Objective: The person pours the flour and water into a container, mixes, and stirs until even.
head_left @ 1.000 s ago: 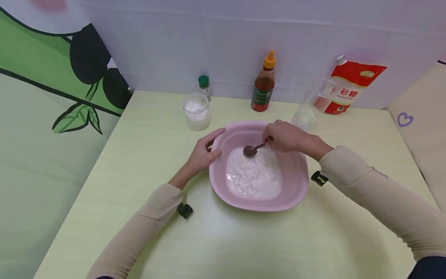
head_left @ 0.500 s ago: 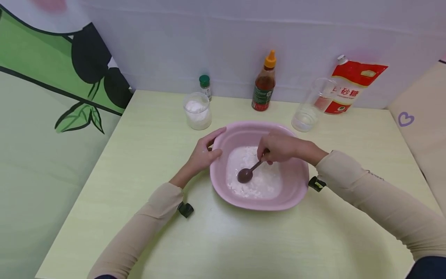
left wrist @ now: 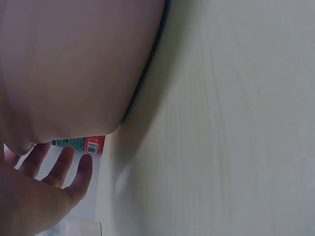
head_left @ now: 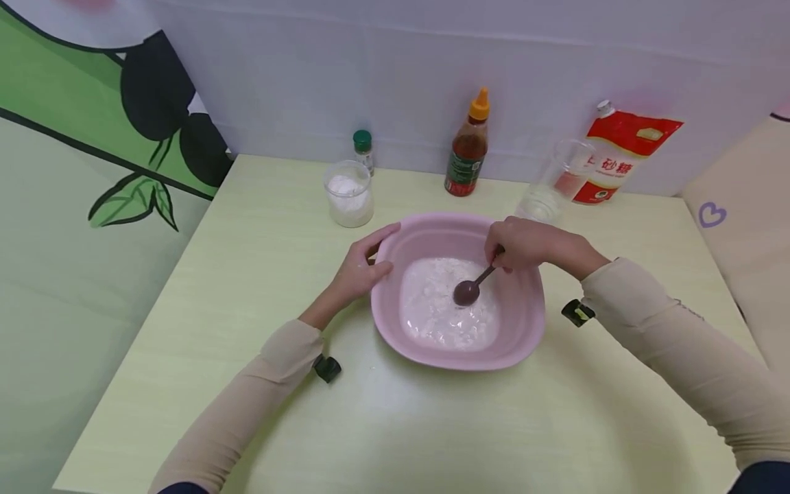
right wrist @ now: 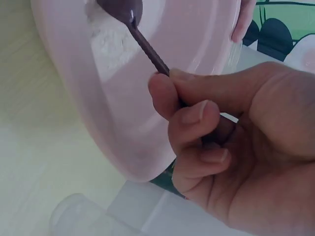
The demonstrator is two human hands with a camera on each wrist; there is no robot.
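Observation:
A pink plastic basin (head_left: pixel 458 360) stands on the table, with white powder and a milky liquid (head_left: pixel 441 302) lying clumped in its bottom. My right hand (head_left: pixel 524 243) pinches the handle of a brown spoon (head_left: pixel 466 293) between thumb and fingers. The spoon's bowl is low in the basin, over the wet powder; whether it touches is hard to tell. In the right wrist view the fingers curl round the handle. At the basin's left side my left hand (head_left: pixel 358 271) holds the rim with thumb and forefinger. The left wrist view shows its other fingers (left wrist: pixel 81 179) spread beside the basin's outer wall.
Behind the basin stand a clear cup of white powder (head_left: pixel 350 206), a small green-capped jar (head_left: pixel 363 147) and a sauce bottle (head_left: pixel 466 154) with an orange tip. At the back right are a transparent cup (head_left: pixel 543 202) and a red and white sugar pouch (head_left: pixel 620 161).
My right hand swept the spoon toward the basin's near left, then back right and slightly away. The powder looks wetter and more spread. The left hand keeps its place on the rim.

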